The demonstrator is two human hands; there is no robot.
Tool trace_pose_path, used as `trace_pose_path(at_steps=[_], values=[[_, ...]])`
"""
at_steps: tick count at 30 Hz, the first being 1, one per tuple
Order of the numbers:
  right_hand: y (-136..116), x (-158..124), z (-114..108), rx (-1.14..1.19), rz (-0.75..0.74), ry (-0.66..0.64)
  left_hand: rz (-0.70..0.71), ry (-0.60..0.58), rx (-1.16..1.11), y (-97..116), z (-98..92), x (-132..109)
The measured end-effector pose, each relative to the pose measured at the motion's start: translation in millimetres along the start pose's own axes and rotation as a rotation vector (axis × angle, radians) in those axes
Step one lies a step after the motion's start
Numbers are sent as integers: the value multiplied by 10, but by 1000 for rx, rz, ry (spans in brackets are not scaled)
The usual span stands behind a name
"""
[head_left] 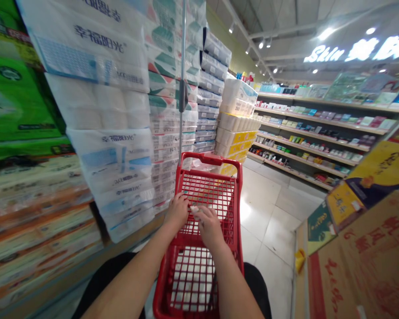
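Observation:
A red plastic shopping cart (239,190) with grid panels stands directly in front of me, between my knees. My left hand (178,212) is over its left side, fingers bent and close together; what they hold, if anything, I cannot make out. Close beside it, my right hand (209,223) pinches a small white thing (194,209), perhaps crumpled paper, between thumb and fingers. Both hands are above the cart's upper grid. Through the lower grid a pale surface shows.
Tall stacks of wrapped toilet rolls (116,155) and tissue packs (162,115) line the left. A thin metal pole (182,53) rises before them. Cardboard boxes (379,248) stand at right. Shelves of small boxed goods (312,119) are beyond the tiled floor (262,221).

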State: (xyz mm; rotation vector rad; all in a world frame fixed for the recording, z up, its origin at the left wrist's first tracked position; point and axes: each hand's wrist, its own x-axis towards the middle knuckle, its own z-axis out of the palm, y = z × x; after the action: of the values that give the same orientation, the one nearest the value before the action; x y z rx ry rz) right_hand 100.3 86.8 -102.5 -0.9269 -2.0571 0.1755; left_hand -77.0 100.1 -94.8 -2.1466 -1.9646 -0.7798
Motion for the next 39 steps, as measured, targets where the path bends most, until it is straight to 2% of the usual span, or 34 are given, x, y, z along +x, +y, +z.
trace_pose_path(at_steps=[5, 6, 10, 11, 16, 23, 25, 29, 31, 33, 36, 39], values=[[63, 0, -29, -113, 214, 221, -5, -8, -1, 9, -16, -14], [53, -4, -17, -115, 197, 207, -8, -5, -3, 14, -22, -13], [-72, -17, 95, -41, -22, 26, -8, -1, -7, 17, -38, -12], [-90, -19, 111, -34, -32, 12, -4, -3, -8, 15, -40, -14], [-3, -31, 46, -119, 216, 155, 2, -8, -15, 22, -50, -30], [-5, -79, 38, -14, 118, 67, -7, 2, -15, 65, -54, -46], [-6, -83, -3, -55, 155, 99, 0, 1, -4, 79, -51, -57], [33, -94, -114, -309, 305, 232, 14, 15, 16, 111, -39, -75], [60, -104, -129, -368, 329, 259, 16, 21, 18, 124, -35, -79], [88, -113, -117, -333, 266, 214, 19, 25, 15, 133, -35, -82], [131, -123, -113, -233, 108, 66, 24, 34, 14, 140, -38, -90], [172, -126, -169, -234, 101, -11, 24, 34, 17, 147, -40, -100]])
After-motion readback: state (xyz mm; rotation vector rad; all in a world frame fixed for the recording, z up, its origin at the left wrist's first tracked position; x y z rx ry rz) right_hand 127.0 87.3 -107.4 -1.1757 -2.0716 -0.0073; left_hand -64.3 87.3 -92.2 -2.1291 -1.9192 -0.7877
